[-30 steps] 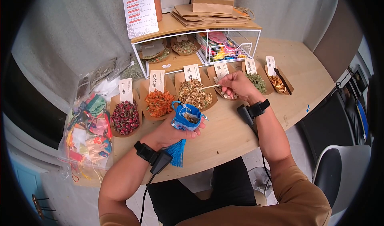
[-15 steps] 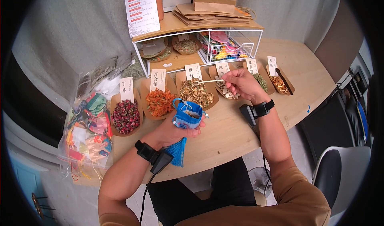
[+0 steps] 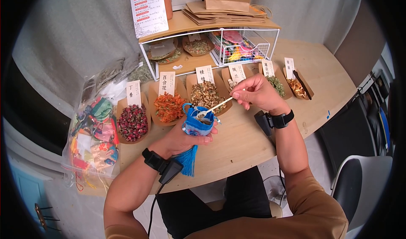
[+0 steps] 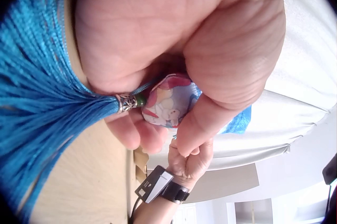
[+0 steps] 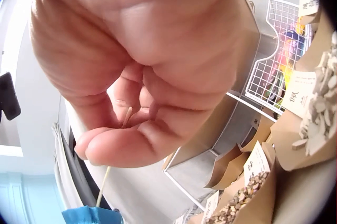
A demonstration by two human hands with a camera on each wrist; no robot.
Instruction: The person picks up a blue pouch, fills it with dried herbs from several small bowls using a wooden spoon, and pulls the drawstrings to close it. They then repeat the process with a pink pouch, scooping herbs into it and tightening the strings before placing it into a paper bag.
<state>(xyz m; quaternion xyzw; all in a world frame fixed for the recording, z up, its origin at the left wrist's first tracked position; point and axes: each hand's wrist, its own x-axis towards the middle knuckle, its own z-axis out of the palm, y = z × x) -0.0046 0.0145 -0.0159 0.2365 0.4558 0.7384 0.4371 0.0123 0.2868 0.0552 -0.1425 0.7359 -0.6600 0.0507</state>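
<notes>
head: right grip [image 3: 259, 96] closed round spoon [image 3: 220, 105], now at pouch [image 3: 197, 127] in closed left grip [image 3: 179, 140]

Bright blue tassel [image 4: 47, 108]; deep pink buds [image 3: 133, 122]; orange petals [image 3: 169, 108]; brown trays [image 3: 181, 91].

The blue cloth pouch [image 3: 196, 128] sits upright in the left grip [image 3: 182, 138], mouth open, dried pieces [image 3: 206, 121] inside, its blue tassel [image 3: 187, 160] hanging below. The thin, pale spoon [image 3: 220, 105] slants down from the right grip [image 3: 257, 96], its far end in the pouch's mouth.
</notes>
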